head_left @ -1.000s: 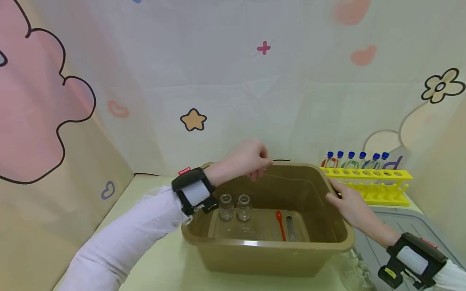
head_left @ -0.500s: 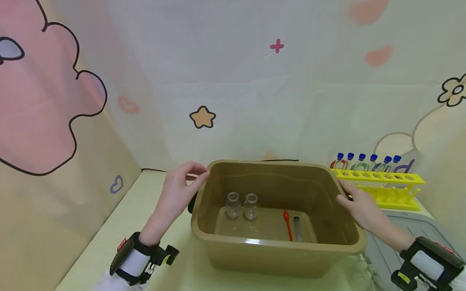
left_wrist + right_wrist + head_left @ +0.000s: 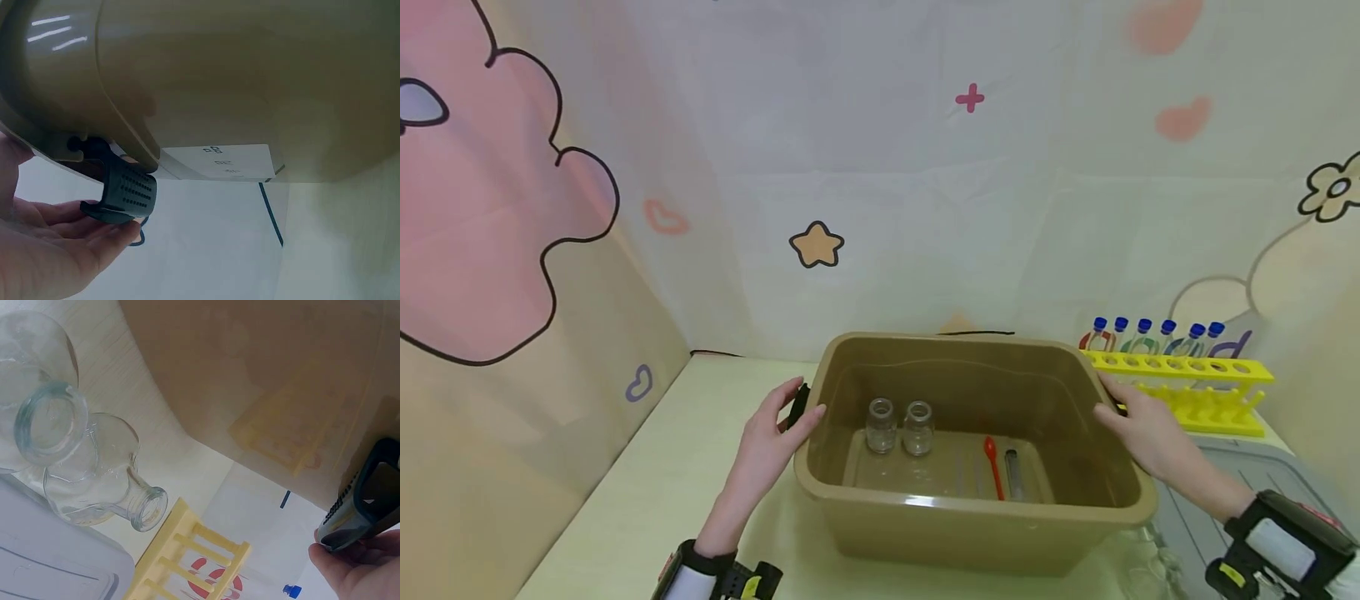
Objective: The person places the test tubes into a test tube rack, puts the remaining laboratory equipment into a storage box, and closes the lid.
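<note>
A brown plastic tub [image 3: 947,533] stands on the table, with two small glass jars [image 3: 918,430], a red spoon [image 3: 992,458] and a slim dark grey strip [image 3: 1013,473] inside. My left hand [image 3: 767,442] is at its left end, thumb on the rim. In the left wrist view, the fairly straight fingers [image 3: 94,240] lie beneath the dark clip-like handle [image 3: 128,190]. At the opposite end my right hand [image 3: 1150,429] grips the tub, thumb over the rim and fingers round the other dark handle [image 3: 345,512].
Behind my right hand stands a yellow test tube rack [image 3: 1180,364], with blue-capped tubes [image 3: 1144,330] at the back. A grey ridged tray [image 3: 1247,471] lies right of the tub. Clear glass flasks [image 3: 94,469] sit between tub and tray. A printed cloth [image 3: 887,208] hangs behind.
My left hand has come back from over the tub's far rim to its left side, then slid down and forward along the left handle. The right hand keeps its grip.
</note>
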A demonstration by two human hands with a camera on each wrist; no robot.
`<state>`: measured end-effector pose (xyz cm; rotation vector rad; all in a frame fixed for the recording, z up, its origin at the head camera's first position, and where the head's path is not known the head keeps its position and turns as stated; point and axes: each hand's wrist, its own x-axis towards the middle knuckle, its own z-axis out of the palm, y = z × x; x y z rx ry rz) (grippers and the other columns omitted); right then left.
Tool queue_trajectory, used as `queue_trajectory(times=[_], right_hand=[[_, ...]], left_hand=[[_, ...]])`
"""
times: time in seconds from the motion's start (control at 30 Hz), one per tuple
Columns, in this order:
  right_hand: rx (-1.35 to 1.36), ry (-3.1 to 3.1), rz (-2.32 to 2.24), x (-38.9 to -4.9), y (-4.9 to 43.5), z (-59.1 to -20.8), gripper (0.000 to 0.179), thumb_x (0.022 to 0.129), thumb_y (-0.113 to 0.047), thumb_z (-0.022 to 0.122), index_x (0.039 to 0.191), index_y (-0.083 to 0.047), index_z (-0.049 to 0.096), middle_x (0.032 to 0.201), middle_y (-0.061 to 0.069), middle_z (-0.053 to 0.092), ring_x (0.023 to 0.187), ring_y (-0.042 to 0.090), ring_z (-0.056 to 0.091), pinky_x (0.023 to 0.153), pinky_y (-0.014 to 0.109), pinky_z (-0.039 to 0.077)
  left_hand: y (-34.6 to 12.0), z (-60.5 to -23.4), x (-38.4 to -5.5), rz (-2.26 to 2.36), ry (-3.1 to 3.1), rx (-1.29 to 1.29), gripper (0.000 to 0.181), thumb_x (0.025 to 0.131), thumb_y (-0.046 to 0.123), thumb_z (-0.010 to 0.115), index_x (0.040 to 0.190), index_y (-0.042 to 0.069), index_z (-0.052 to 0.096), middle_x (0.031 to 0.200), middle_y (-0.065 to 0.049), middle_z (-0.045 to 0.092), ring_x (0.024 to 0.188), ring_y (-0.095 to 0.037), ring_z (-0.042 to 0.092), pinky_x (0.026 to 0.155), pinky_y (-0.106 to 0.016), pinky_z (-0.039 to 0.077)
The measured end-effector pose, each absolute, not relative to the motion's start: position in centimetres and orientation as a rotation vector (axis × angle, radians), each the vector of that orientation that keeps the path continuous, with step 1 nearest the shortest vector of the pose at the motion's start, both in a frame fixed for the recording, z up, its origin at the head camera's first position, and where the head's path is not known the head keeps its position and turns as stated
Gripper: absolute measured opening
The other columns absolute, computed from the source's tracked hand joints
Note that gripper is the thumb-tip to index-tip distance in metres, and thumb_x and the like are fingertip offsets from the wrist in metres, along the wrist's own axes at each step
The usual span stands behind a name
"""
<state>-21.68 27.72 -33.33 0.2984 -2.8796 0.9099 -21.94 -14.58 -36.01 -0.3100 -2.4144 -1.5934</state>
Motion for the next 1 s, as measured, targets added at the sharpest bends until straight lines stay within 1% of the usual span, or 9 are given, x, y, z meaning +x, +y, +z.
queue_trajectory(times=[0.17,0.3,0.4,0.47,0.6,0.8,0.9,1.0], right_hand=[[0.304,-2.873,0.891,-21.8,27.6,-33.1,0.054,0.097,-0.023,0.040,0.137,0.010,0.023,0.122,0.036,0.040,0.089,0.037,0.055,0.073,0.049,0.045],[0.314,-2.864,0.895,-21.9,27.4,-33.3,0.054,0.097,-0.023,0.042,0.136,0.011,0.024,0.120,0.035,0.042,0.085,0.033,0.056,0.071,0.046,0.047],[0.320,-2.860,0.912,-22.0,27.3,-33.3,0.054,0.097,-0.022,0.042,0.136,0.010,0.024,0.122,0.035,0.041,0.086,0.033,0.056,0.072,0.046,0.046],[0.312,-2.866,0.919,-22.1,27.3,-33.1,0.054,0.097,-0.023,0.041,0.137,0.010,0.024,0.124,0.035,0.040,0.088,0.034,0.055,0.073,0.047,0.046],[0.311,-2.869,0.916,-22.2,27.3,-32.9,0.055,0.097,-0.024,0.041,0.137,0.010,0.024,0.125,0.036,0.037,0.094,0.040,0.052,0.076,0.051,0.043],[0.331,-2.867,0.887,-22.2,27.1,-33.0,0.055,0.097,-0.026,0.041,0.138,0.007,0.025,0.126,0.035,0.038,0.098,0.042,0.050,0.077,0.054,0.040],[0.331,-2.891,0.947,-22.2,27.3,-32.8,0.058,0.098,-0.031,0.038,0.138,0.008,0.022,0.129,0.035,0.033,0.105,0.047,0.044,0.080,0.058,0.036],[0.314,-2.891,1.098,-22.2,28.2,-32.4,0.062,0.099,-0.036,0.029,0.137,0.012,0.017,0.132,0.038,0.025,0.114,0.052,0.031,0.085,0.062,0.028]], left_hand=[[-14.5,-36.5,-22.9,-1.706,-2.390,-0.269,0.060,0.087,0.033,0.061,0.134,0.002,0.040,0.134,-0.016,0.039,0.124,-0.028,0.032,0.095,-0.044,0.030],[-14.4,-36.8,-23.2,-1.844,-2.335,-0.254,0.061,0.087,0.032,0.061,0.136,0.005,0.038,0.137,-0.014,0.036,0.125,-0.026,0.031,0.097,-0.044,0.027],[-14.3,-37.0,-23.1,-1.947,-2.268,-0.277,0.060,0.088,0.028,0.060,0.138,0.006,0.035,0.139,-0.012,0.033,0.126,-0.024,0.028,0.097,-0.044,0.026],[-14.2,-37.1,-23.0,-1.980,-2.237,-0.277,0.060,0.088,0.025,0.059,0.139,0.005,0.032,0.140,-0.013,0.030,0.127,-0.026,0.026,0.098,-0.045,0.025],[-14.1,-37.1,-23.1,-2.004,-2.229,-0.215,0.063,0.088,0.023,0.058,0.140,0.004,0.029,0.140,-0.015,0.029,0.126,-0.027,0.027,0.097,-0.045,0.026],[-14.3,-37.3,-23.2,-1.986,-2.259,-0.167,0.061,0.088,0.023,0.058,0.139,0.004,0.031,0.139,-0.015,0.031,0.125,-0.026,0.030,0.097,-0.043,0.027],[-14.3,-37.3,-23.2,-1.980,-2.263,-0.173,0.060,0.088,0.022,0.057,0.139,0.002,0.032,0.139,-0.017,0.030,0.125,-0.029,0.029,0.098,-0.044,0.026],[-14.3,-37.3,-23.2,-1.986,-2.264,-0.184,0.060,0.088,0.021,0.057,0.138,0.001,0.032,0.139,-0.019,0.029,0.125,-0.030,0.028,0.098,-0.045,0.025]])
